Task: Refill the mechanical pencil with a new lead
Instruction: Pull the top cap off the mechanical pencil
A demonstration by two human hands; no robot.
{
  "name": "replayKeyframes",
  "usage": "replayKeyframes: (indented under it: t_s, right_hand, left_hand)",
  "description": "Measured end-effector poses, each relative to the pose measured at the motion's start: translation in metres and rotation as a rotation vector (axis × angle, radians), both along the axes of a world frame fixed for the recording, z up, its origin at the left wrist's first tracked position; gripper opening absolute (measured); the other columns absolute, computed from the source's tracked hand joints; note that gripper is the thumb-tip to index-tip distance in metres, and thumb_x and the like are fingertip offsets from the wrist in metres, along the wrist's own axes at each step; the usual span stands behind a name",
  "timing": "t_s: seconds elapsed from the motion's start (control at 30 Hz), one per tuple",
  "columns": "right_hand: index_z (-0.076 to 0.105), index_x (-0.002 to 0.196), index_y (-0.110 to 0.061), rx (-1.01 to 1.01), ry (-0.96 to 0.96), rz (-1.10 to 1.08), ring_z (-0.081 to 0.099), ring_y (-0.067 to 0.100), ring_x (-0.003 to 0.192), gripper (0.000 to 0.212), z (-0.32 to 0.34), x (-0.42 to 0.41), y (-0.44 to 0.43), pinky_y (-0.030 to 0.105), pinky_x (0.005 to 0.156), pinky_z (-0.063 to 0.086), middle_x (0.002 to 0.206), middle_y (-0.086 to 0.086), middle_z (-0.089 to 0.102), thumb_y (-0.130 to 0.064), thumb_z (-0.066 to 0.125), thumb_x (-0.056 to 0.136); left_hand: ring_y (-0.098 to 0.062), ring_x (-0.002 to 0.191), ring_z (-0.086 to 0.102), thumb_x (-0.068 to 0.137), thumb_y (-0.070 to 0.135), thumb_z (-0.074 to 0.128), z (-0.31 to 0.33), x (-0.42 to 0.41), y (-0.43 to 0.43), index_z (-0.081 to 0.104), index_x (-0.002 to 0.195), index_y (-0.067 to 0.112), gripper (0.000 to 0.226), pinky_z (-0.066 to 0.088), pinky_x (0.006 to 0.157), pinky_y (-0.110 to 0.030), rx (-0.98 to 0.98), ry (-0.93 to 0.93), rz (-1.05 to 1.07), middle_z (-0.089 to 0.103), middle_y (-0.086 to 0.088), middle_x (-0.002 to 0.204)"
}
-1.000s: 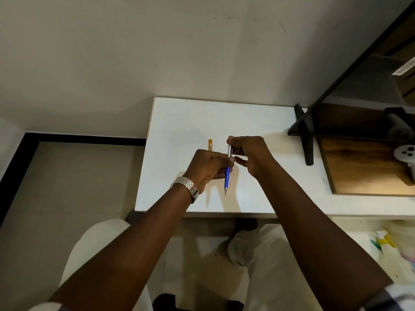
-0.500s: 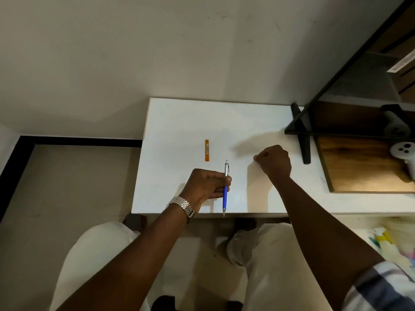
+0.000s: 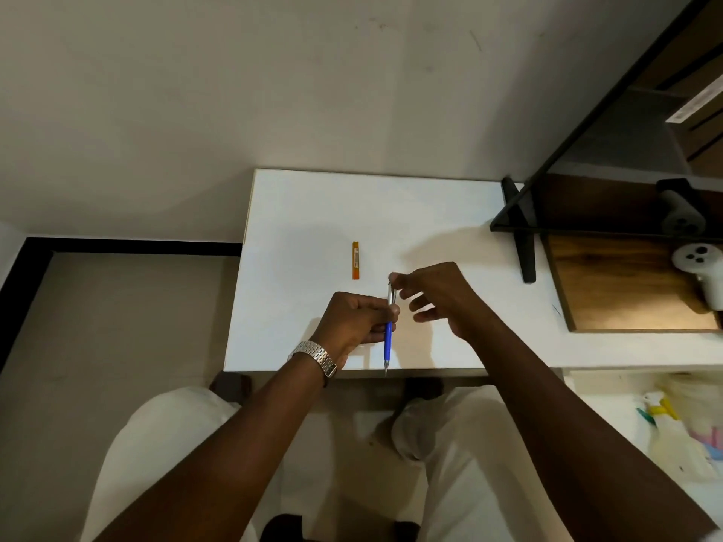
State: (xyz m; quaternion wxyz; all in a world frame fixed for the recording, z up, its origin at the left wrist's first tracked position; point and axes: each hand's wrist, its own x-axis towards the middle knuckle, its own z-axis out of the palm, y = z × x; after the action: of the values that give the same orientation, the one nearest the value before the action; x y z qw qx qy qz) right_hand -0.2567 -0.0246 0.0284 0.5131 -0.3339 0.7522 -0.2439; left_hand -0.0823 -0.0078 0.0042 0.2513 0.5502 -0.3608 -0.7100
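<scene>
A plain pale wall runs behind a white rectangular table (image 3: 313,213), which stands against it with a dark-edged floor area to its left. The left hand (image 3: 354,320) is curled in a fist around the middle of a mechanical pencil with a blue lower barrel and a silver upper part (image 3: 388,338), holding it upright over the table's near edge with the tip pointing down toward the person's lap. The right hand (image 3: 438,293) sits just beside it, thumb and forefinger pressed together right at the pencil's silver top end, while its other fingers are loosely spread (whether anything as thin as a lead is pinched there cannot be told). A small orange oblong lead case (image 3: 355,260) lies flat on the table a little beyond the left hand, apart from both hands. A silver metal link watch (image 3: 315,356) circles the left wrist. To the right, a black metal shelf frame (image 3: 520,228) borders a brown wooden board (image 3: 618,283), on which a white handheld controller (image 3: 700,271) rests at the far right.
</scene>
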Motion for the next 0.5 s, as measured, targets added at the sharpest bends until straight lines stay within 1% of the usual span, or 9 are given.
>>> replayKeyframes:
  t_s: [0.1, 0.17, 0.23, 0.33, 0.43, 0.5]
  right_hand:
    - [0.08, 0.093, 0.004, -0.016, -0.021, 0.003, 0.066, 0.017, 0.059, 0.028, 0.002, 0.007, 0.002, 0.024, 0.048, 0.055, 0.08, 0.01, 0.076, -0.023, 0.083, 0.086]
    - [0.08, 0.094, 0.004, -0.029, -0.044, 0.002, 0.065, 0.018, 0.06, 0.022, 0.006, 0.007, 0.0, 0.023, 0.048, 0.054, 0.084, 0.013, 0.075, -0.016, 0.079, 0.087]
    - [0.081, 0.091, 0.003, -0.029, -0.057, -0.016, 0.064, 0.019, 0.061, 0.016, 0.007, 0.009, -0.004, 0.023, 0.048, 0.053, 0.081, 0.012, 0.074, -0.012, 0.078, 0.085]
    - [0.08, 0.085, 0.0, -0.032, -0.073, -0.084, 0.064, 0.017, 0.057, 0.01, 0.006, 0.013, -0.009, 0.021, 0.046, 0.051, 0.074, 0.009, 0.073, -0.009, 0.078, 0.081]
    - [0.079, 0.075, -0.007, -0.058, -0.135, -0.224, 0.061, 0.013, 0.044, 0.006, 0.001, 0.011, -0.018, 0.02, 0.043, 0.05, 0.062, 0.002, 0.072, -0.012, 0.079, 0.075]
    - [0.079, 0.074, -0.007, -0.073, -0.111, -0.275, 0.06, 0.012, 0.04, 0.007, -0.005, 0.003, -0.031, 0.021, 0.043, 0.05, 0.061, 0.001, 0.072, -0.014, 0.079, 0.072]
  left_hand:
    - [-0.026, 0.078, 0.078, 0.086, 0.008, 0.079, 0.002, -0.002, 0.001, 0.078, 0.103, 0.001, 0.018, 0.066, 0.07, -0.028, -0.013, -0.015, -0.005, 0.079, -0.021, 0.099]
    - [-0.027, 0.08, 0.078, 0.087, 0.008, 0.079, 0.003, -0.002, 0.001, 0.077, 0.107, -0.002, 0.023, 0.065, 0.07, -0.027, -0.014, -0.023, -0.005, 0.078, -0.021, 0.101]
    - [-0.026, 0.078, 0.077, 0.087, 0.008, 0.078, 0.004, -0.001, 0.001, 0.077, 0.108, -0.002, 0.024, 0.065, 0.069, -0.025, -0.015, -0.024, -0.004, 0.078, -0.022, 0.101]
    - [-0.024, 0.077, 0.078, 0.087, 0.009, 0.079, 0.005, -0.001, -0.001, 0.077, 0.106, -0.001, 0.021, 0.065, 0.07, -0.025, -0.022, -0.029, 0.007, 0.078, -0.02, 0.1]
    - [-0.024, 0.078, 0.077, 0.087, 0.009, 0.079, 0.005, -0.003, -0.001, 0.077, 0.107, -0.002, 0.023, 0.065, 0.072, -0.026, -0.025, -0.038, -0.015, 0.079, -0.02, 0.099]
    - [-0.024, 0.08, 0.077, 0.087, 0.01, 0.079, 0.004, -0.004, 0.004, 0.077, 0.108, -0.002, 0.024, 0.065, 0.073, -0.027, -0.012, -0.043, -0.041, 0.078, -0.021, 0.101]
